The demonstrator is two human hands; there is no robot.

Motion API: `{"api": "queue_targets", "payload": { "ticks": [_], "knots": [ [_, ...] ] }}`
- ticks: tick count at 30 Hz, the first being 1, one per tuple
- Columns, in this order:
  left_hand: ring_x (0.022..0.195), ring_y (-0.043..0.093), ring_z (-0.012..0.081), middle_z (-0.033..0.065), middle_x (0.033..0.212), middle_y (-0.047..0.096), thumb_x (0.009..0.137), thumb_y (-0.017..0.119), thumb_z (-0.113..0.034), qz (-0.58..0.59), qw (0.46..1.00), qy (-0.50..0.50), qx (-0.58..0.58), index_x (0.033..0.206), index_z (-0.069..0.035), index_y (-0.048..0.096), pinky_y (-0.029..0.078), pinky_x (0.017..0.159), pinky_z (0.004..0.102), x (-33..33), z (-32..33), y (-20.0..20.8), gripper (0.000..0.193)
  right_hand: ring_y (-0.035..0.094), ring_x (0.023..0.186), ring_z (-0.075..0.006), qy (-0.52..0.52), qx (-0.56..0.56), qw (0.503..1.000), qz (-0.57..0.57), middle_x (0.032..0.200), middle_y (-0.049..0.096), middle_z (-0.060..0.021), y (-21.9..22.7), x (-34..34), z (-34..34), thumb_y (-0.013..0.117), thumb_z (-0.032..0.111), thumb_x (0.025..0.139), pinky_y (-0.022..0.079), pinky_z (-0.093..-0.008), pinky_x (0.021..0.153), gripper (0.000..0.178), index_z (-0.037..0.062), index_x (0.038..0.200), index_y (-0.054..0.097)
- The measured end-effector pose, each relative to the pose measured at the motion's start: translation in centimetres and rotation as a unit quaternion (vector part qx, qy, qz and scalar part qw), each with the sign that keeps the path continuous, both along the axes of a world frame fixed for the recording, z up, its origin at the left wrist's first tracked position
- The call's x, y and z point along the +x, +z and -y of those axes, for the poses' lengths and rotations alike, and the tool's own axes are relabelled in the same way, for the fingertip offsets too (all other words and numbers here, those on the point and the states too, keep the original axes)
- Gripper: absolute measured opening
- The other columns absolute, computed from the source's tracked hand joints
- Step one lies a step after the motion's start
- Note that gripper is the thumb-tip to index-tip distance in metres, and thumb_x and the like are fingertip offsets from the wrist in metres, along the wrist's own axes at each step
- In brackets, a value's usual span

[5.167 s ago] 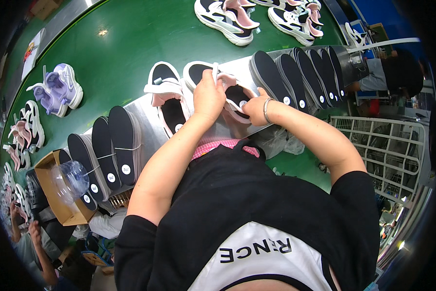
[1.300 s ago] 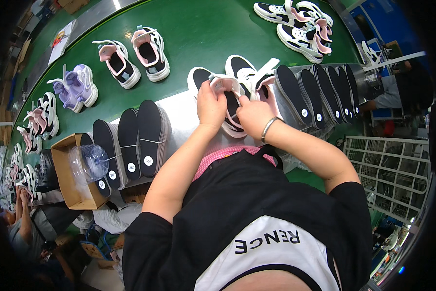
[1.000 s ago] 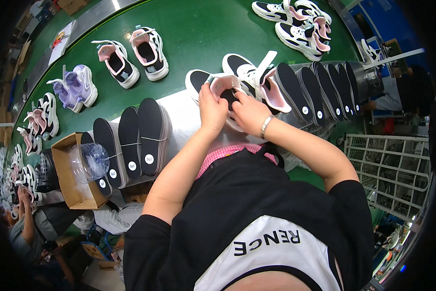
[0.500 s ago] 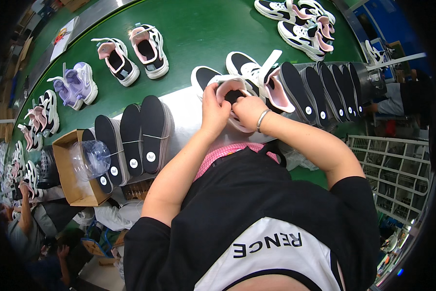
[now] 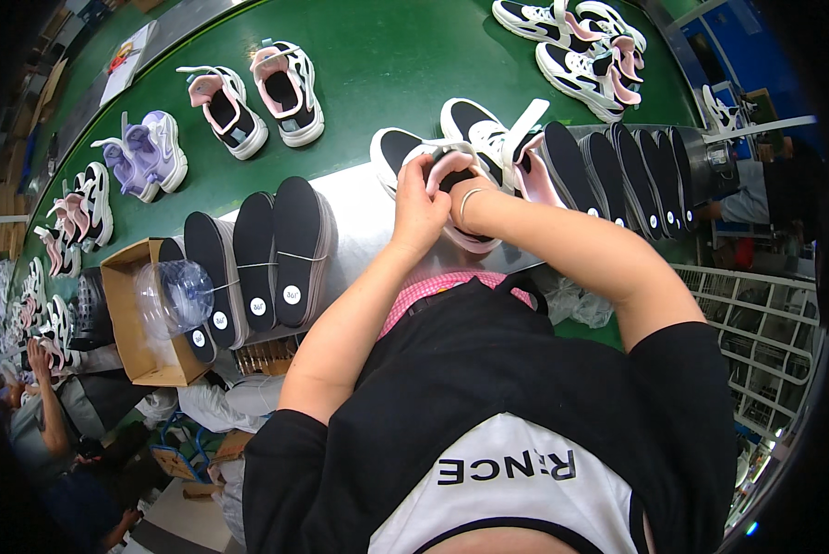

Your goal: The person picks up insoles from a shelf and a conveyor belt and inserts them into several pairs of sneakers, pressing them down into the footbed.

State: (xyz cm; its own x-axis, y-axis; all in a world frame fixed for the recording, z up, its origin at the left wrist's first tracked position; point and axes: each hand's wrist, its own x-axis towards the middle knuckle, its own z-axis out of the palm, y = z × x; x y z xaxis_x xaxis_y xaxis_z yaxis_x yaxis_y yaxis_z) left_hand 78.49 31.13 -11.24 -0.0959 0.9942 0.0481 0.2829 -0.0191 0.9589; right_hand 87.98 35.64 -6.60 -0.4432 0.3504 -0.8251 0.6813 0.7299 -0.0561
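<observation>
A black-and-white sneaker with pink lining (image 5: 396, 149) lies in front of me on the bench's light metal edge, toe pointing away. My left hand (image 5: 421, 210) is closed on its collar from the left side. My right hand (image 5: 475, 201) reaches down into the shoe opening up to the bracelet. Its fingers are hidden inside the shoe. Touching or close by on the right is a matching sneaker (image 5: 477, 122), its white pull strap standing up and its pink lining showing.
Bundles of black insoles (image 5: 296, 217) stand to the left, with more insoles (image 5: 570, 166) to the right. A cardboard box (image 5: 124, 319) holds clear plastic. Pink-lined shoes (image 5: 285, 92), purple shoes (image 5: 161, 152) and a sneaker pile (image 5: 581, 74) sit on the green table (image 5: 387, 55). Another person's hand (image 5: 39, 360) shows at far left.
My right hand has gone deeper into the shoe, so its fingers no longer show. My left hand stays at the collar. The view has shifted slightly.
</observation>
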Motion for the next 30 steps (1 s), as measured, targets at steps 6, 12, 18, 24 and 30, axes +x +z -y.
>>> {"api": "queue_targets", "payload": {
  "ticks": [6, 12, 18, 24, 30],
  "knots": [
    [0.096, 0.044, 0.0332, 0.0186, 0.102, 0.044, 0.062, 0.045, 0.004, -0.03, 0.999, 0.001, 0.02, 0.104, 0.002, 0.041, 0.037, 0.085, 0.0356, 0.4, -0.2, 0.6, 0.042, 0.042, 0.11, -0.0188, 0.029, 0.085, 0.996, -0.018, 0.118, 0.047, -0.0065, 0.4, 0.3, 0.1, 0.05, 0.022, 0.072, 0.03, -0.0285, 0.092, 0.04, 0.0108, 0.111, 0.05],
    [0.096, 0.044, 0.034, 0.0191, 0.102, 0.044, 0.062, 0.045, 0.003, -0.04, 0.998, -0.001, 0.038, 0.103, 0.003, 0.041, 0.036, 0.085, 0.0363, 0.4, 0.0, 0.1, 0.041, 0.056, 0.09, -0.0246, -0.042, -0.025, 0.999, -0.002, 0.088, 0.062, -0.0106, 3.7, 2.1, 1.5, 0.052, 0.026, 0.071, 0.028, -0.0431, 0.087, 0.029, 0.0068, 0.091, 0.06],
    [0.096, 0.045, 0.0339, 0.0196, 0.103, 0.045, 0.065, 0.046, 0.002, -0.03, 0.999, -0.025, 0.011, 0.103, 0.002, 0.042, 0.036, 0.085, 0.0362, 1.1, -0.7, 0.3, 0.039, 0.058, 0.084, -0.0272, -0.116, -0.056, 0.991, -0.047, 0.084, 0.061, -0.0142, 2.2, 4.4, 2.3, 0.049, 0.016, 0.069, 0.026, -0.0486, 0.085, 0.023, 0.0028, 0.083, 0.061],
    [0.087, 0.052, 0.0306, 0.0164, 0.091, 0.054, 0.078, 0.052, -0.017, 0.027, 0.997, -0.034, -0.07, 0.094, -0.001, 0.052, 0.04, 0.077, 0.0344, 1.8, -2.2, 0.4, 0.023, 0.057, 0.082, -0.0292, -0.149, -0.064, 0.984, -0.078, 0.081, 0.061, -0.0155, 1.2, 5.3, 2.7, 0.048, 0.016, 0.068, 0.028, -0.044, 0.084, 0.025, 0.0007, 0.085, 0.058],
    [0.076, 0.056, 0.0252, 0.0155, 0.081, 0.058, 0.082, 0.049, -0.021, 0.021, 0.995, -0.017, -0.098, 0.088, -0.001, 0.055, 0.043, 0.069, 0.0318, 1.6, -3.4, -1.9, 0.022, 0.056, 0.075, -0.0266, -0.231, 0.123, 0.859, -0.44, 0.072, 0.059, -0.0086, 2.4, 9.2, 4.1, 0.053, 0.022, 0.073, 0.037, -0.0408, 0.077, 0.022, 0.0074, 0.089, 0.057]
  ]
}}
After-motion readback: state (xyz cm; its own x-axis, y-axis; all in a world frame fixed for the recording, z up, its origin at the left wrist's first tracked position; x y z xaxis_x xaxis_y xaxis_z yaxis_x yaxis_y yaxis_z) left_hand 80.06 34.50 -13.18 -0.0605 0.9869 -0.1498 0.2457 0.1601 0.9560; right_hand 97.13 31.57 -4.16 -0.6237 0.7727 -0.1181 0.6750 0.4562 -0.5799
